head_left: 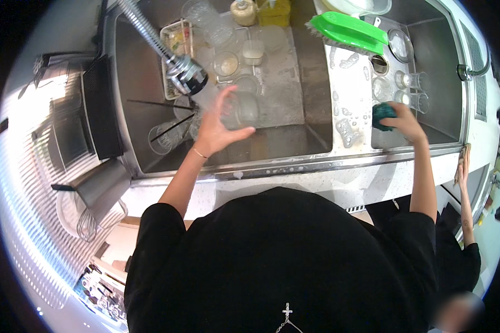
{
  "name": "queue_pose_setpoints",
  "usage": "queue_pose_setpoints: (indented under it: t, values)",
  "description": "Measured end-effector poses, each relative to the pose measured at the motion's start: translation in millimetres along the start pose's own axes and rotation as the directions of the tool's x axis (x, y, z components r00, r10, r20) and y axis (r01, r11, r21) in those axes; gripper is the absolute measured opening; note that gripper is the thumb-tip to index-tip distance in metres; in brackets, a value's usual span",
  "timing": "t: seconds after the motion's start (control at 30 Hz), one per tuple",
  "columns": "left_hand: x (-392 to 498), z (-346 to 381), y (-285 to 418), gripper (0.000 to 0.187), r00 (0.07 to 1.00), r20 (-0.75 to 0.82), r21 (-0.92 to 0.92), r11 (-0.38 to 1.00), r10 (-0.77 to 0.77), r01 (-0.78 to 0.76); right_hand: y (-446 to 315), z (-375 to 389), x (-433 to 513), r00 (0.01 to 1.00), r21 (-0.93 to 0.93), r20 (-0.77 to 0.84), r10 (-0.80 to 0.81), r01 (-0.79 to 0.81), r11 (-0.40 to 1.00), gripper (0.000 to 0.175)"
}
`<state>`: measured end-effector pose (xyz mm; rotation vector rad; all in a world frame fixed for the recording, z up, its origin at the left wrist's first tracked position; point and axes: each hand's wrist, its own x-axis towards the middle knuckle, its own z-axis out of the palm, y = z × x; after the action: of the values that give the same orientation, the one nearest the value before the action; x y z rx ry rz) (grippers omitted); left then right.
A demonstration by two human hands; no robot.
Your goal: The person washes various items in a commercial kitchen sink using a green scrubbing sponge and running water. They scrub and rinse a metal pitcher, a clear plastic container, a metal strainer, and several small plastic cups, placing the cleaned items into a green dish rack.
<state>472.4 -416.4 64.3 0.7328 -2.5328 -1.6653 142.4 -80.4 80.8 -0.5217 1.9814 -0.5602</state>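
My left hand [220,127] is over the left sink basin [275,145], fingers spread, below the spray head of a metal hose faucet [187,77]. Clear glasses and containers lie under and around it, among them a clear glass [164,138] on its side with a black straw. My right hand [404,120] grips a dark green scrubbing pad [384,116] at the left edge of the right basin [439,125]. Clear glasses [418,103] lie just above that hand, near a metal cup [379,64].
A green brush [348,33] lies across the top of the wet divider [350,95]. A white basket [166,79], a yellow liquid container [274,12] and a pump bottle [243,12] stand in the left basin. Another person's hand [463,164] rests on the counter edge at right.
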Motion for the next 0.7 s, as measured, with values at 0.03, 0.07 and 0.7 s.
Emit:
queue_pose_setpoints:
  t: [0.03,0.07,0.7]
  values:
    - [-5,-7,-3,0.084,0.998,-0.068,-0.166,0.986,-0.016,0.005,-11,-4,-19,0.981,0.194,-0.073,-0.177,0.188,0.963,0.034]
    - [-8,-10,-8,0.085,0.986,-0.168,-0.328,0.943,-0.002,-0.054,-19,-4,-38,0.976,0.337,-0.193,-0.106,0.167,0.927,0.041]
    - [52,2,0,0.076,0.843,0.509,-0.554,0.684,-0.174,0.476,-203,175,44,0.752,0.22,0.389,-0.532,0.485,0.846,0.037]
